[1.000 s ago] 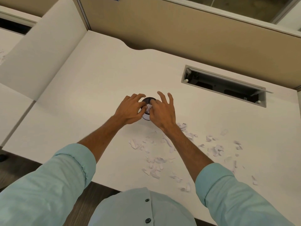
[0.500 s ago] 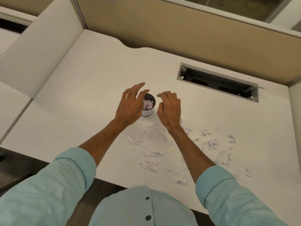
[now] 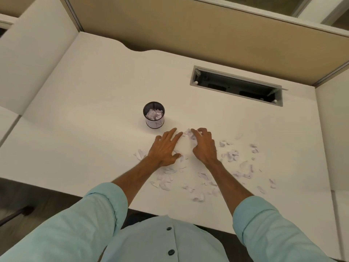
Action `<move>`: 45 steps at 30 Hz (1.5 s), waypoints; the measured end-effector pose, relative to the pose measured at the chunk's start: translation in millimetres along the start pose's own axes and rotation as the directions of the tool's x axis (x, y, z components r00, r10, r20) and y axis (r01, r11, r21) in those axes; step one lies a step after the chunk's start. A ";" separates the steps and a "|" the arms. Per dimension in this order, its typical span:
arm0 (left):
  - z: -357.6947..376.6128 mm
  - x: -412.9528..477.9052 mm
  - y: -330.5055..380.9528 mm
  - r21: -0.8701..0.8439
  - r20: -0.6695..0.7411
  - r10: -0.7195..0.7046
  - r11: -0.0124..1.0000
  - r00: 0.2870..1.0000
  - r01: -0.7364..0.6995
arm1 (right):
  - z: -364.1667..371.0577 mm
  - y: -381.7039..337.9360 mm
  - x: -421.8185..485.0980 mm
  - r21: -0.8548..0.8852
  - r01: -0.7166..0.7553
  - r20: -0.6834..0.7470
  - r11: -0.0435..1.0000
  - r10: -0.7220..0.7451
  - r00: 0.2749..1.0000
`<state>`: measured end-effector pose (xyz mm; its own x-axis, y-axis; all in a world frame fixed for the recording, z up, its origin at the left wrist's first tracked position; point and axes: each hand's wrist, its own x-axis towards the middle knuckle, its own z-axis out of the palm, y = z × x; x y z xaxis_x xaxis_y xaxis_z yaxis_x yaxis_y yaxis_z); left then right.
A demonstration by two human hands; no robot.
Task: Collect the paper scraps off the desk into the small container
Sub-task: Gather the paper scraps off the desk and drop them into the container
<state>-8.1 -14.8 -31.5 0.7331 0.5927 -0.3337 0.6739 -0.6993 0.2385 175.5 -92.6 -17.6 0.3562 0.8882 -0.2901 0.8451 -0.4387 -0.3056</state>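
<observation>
1. Left hand palm down on the desk, fingers spread flat, nothing gripped; paper scraps lie under its heel and just behind it.
2. Right hand beside it, fingers curled over a few scraps at the fingertips.
3. Small container, a dark mesh cup, stands upright just beyond the left fingertips, scraps inside.
4. More scraps scattered right of and behind the right hand.

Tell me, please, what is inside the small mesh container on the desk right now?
The mesh container holds crumpled white paper scraps, visible through its open top and filling its lower part. Whatever lies beneath that top layer, and the bottom itself, is covered.
</observation>
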 end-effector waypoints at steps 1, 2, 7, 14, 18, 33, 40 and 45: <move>1.9 0.8 1.4 0.010 0.009 -0.004 1.000 1.000 0.004 | 1.1 -0.9 -1.7 -0.003 0.021 0.008 1.000 -0.021 1.000; 3.4 0.9 2.4 0.014 0.008 0.004 1.000 1.000 -0.004 | 2.4 -2.1 -3.6 0.002 0.039 0.014 0.999 -0.039 0.999; 2.5 1.1 3.1 -0.018 -0.064 0.082 0.996 0.995 -0.083 | 9.3 -2.6 -14.8 0.001 0.177 0.083 0.984 -0.177 0.981; -9.7 12.7 2.4 0.034 0.035 0.139 0.990 0.990 -0.140 | -9.2 22.3 -24.1 0.033 0.046 -0.169 0.998 -0.039 0.985; -8.8 8.6 2.9 0.016 0.034 0.155 0.988 0.987 -0.156 | -10.2 36.9 -29.6 -0.027 -0.290 -0.175 0.957 0.281 0.943; -1.0 -25.0 -19.9 0.025 -0.079 0.048 0.999 0.996 -0.046 | -5.2 -0.5 -22.6 0.203 0.166 0.090 0.965 -0.188 0.978; 27.7 -77.8 -49.7 0.070 -0.261 -0.317 0.936 0.912 0.345 | -2.0 3.5 -21.8 0.096 0.109 0.260 0.989 -0.130 0.957; 39.9 -85.1 -47.7 -0.057 -0.141 -0.316 0.949 0.938 0.311 | 13.1 -17.4 -22.7 0.136 0.172 0.274 0.976 -0.203 0.940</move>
<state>-106.3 -47.8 -50.9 0.4877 0.8334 -0.2599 0.8726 -0.4562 0.1746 147.5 -106.9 -17.6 0.0537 0.8869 -0.4588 0.8316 -0.2940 -0.4711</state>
